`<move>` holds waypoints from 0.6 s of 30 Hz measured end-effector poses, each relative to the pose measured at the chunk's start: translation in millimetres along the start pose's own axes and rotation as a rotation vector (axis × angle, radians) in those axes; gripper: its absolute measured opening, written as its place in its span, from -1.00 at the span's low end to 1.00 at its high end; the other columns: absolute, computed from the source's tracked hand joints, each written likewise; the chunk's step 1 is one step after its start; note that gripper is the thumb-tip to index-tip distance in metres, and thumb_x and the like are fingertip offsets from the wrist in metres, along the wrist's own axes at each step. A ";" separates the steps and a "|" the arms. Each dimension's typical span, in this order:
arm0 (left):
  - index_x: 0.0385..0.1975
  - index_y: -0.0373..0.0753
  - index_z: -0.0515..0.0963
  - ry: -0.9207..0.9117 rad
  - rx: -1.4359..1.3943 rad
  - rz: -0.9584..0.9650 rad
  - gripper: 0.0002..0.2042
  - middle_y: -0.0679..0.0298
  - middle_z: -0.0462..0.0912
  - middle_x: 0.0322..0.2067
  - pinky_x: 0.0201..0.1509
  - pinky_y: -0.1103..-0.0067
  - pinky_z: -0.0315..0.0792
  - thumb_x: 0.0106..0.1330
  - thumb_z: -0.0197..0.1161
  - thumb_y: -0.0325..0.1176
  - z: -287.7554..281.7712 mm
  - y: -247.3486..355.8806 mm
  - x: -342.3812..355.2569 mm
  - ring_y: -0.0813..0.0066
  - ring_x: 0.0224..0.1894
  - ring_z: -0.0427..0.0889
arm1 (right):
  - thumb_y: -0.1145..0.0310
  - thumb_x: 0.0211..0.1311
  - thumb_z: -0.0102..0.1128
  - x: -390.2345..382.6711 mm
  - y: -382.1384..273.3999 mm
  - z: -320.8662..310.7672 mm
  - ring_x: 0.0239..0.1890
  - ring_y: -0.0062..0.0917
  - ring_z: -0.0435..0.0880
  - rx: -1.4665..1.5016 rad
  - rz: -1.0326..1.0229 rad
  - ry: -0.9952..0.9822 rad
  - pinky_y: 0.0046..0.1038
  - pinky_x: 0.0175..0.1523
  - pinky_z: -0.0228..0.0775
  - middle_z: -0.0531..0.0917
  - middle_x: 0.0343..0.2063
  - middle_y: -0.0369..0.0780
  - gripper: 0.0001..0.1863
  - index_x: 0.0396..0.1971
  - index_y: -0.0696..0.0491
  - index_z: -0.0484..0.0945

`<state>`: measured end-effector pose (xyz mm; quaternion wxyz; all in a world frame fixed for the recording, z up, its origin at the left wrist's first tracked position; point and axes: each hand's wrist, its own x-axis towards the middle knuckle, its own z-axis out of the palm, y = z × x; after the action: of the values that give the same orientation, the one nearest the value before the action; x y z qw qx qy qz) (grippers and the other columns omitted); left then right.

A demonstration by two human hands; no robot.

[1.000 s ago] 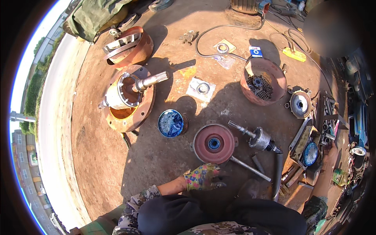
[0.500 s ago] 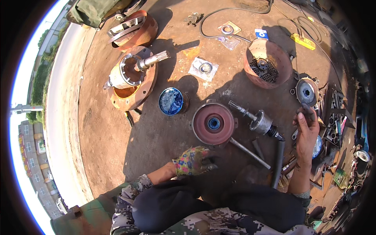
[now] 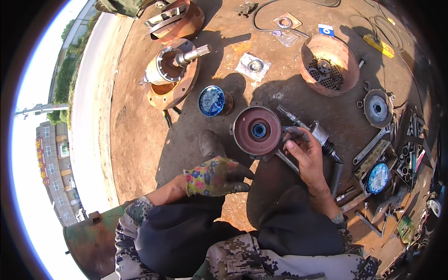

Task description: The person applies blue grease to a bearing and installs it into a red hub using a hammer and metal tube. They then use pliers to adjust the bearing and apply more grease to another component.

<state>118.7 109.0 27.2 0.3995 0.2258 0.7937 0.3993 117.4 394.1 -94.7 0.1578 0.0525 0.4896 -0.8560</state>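
Observation:
A round reddish metal housing (image 3: 243, 135) lies in front of me, with blue grease in its central hub (image 3: 258, 130). My right hand (image 3: 304, 153) is bare, with dark-stained fingertips curled toward the thumb beside the housing's right rim; whatever they pinch is hidden. On my left hand (image 3: 215, 177) is a floral glove with dark fingers. It hovers near my knees, thumb and fingers apart, holding nothing. Partly behind my right hand lies a splined shaft assembly (image 3: 318, 133). A metal bar (image 3: 290, 161) slants from the housing under my right wrist. Beyond stands an open tin of blue grease (image 3: 212, 101).
Far left, a flanged hub with shaft (image 3: 170, 70) sits upright. A reddish drum (image 3: 326, 70) holds metal parts. A bagged ring (image 3: 254, 66) lies between them. To the right are a round plate (image 3: 377, 108), a grease-smeared lid (image 3: 378, 178) and a wrench (image 3: 372, 145).
My right hand has moved left from near the round plate to the housing's right rim. My left hand has shifted slightly left and up. My view has tilted, and a boot now shows.

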 end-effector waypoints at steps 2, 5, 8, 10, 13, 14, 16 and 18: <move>0.13 -0.28 0.72 0.048 -0.013 0.033 -0.64 0.00 0.82 -0.06 0.03 0.23 0.67 0.42 0.54 -0.28 -6.3 2.0 12.6 0.01 -0.03 0.82 | 0.45 0.55 0.38 -3.1 1.4 0.4 -0.12 -0.63 0.68 -0.073 -0.001 -0.018 -0.51 0.04 0.58 0.70 -0.08 -0.28 -0.67 0.21 0.17 0.60; 0.19 -0.24 0.68 0.063 0.092 0.137 -0.61 0.01 0.80 -0.04 0.07 0.23 0.66 0.44 0.51 -0.27 -8.5 -13.7 37.6 -0.02 -0.01 0.80 | 0.43 0.54 0.41 -3.1 -1.4 -9.7 -0.08 -0.66 0.67 -0.104 0.004 -0.018 -0.53 0.09 0.56 0.70 -0.07 -0.30 -0.64 0.22 0.16 0.61; 0.16 -0.24 0.68 0.007 0.226 0.238 -0.65 0.00 0.79 -0.05 0.08 0.19 0.65 0.48 0.45 -0.24 -12.7 -24.0 49.6 -0.05 0.02 0.77 | 0.44 0.52 0.44 -13.3 -3.3 -22.5 -0.01 -0.69 0.67 -0.112 0.035 0.024 -0.55 0.17 0.54 0.71 -0.06 -0.33 -0.63 0.23 0.16 0.62; 0.14 -0.25 0.69 0.004 0.237 0.221 -0.67 0.00 0.79 -0.08 0.09 0.21 0.66 0.47 0.44 -0.27 -25.4 -22.1 62.5 -0.04 0.01 0.78 | 0.45 0.52 0.44 -19.1 -2.0 -33.0 0.00 -0.68 0.67 -0.137 0.026 0.083 -0.54 0.18 0.54 0.72 -0.06 -0.32 -0.64 0.21 0.17 0.63; 0.17 -0.25 0.71 -0.037 0.372 0.104 -0.65 0.03 0.80 -0.14 0.08 0.31 0.67 0.45 0.48 -0.33 -68.2 -16.2 90.5 0.06 -0.04 0.81 | 0.45 0.49 0.46 -28.1 -2.1 -45.4 0.00 -0.66 0.69 -0.137 0.053 0.190 -0.52 0.18 0.55 0.74 -0.06 -0.29 -0.64 0.19 0.19 0.64; 0.17 -0.25 0.71 0.041 0.388 0.107 -0.65 0.03 0.80 -0.14 0.09 0.31 0.67 0.45 0.49 -0.32 -83.0 -20.8 102.7 0.08 -0.03 0.82 | 0.44 0.49 0.47 -30.4 -1.5 -48.4 0.00 -0.65 0.69 -0.147 0.062 0.223 -0.52 0.18 0.55 0.74 -0.06 -0.28 -0.63 0.20 0.19 0.64; 0.17 -0.25 0.72 0.186 0.412 0.099 -0.65 0.04 0.80 -0.14 0.11 0.31 0.67 0.46 0.49 -0.29 -110.2 -29.9 125.4 0.13 -0.02 0.83 | 0.43 0.47 0.49 -31.4 -0.3 -49.3 -0.01 -0.64 0.70 -0.114 0.062 0.234 -0.50 0.17 0.57 0.75 -0.05 -0.26 -0.59 0.21 0.20 0.62; 0.20 -0.25 0.72 0.304 0.134 -0.057 -0.65 0.04 0.82 -0.05 0.18 0.34 0.66 0.51 0.45 -0.24 -133.5 -56.3 155.0 0.22 0.07 0.83 | 0.42 0.47 0.49 -33.0 -3.7 -46.4 -0.01 -0.63 0.71 -0.091 0.076 0.254 -0.49 0.17 0.58 0.75 -0.04 -0.26 -0.59 0.21 0.20 0.62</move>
<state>-82.0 120.8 -40.7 0.2698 0.1662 0.8760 0.3637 144.4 442.7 -107.5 0.1292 0.1715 0.5415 -0.8128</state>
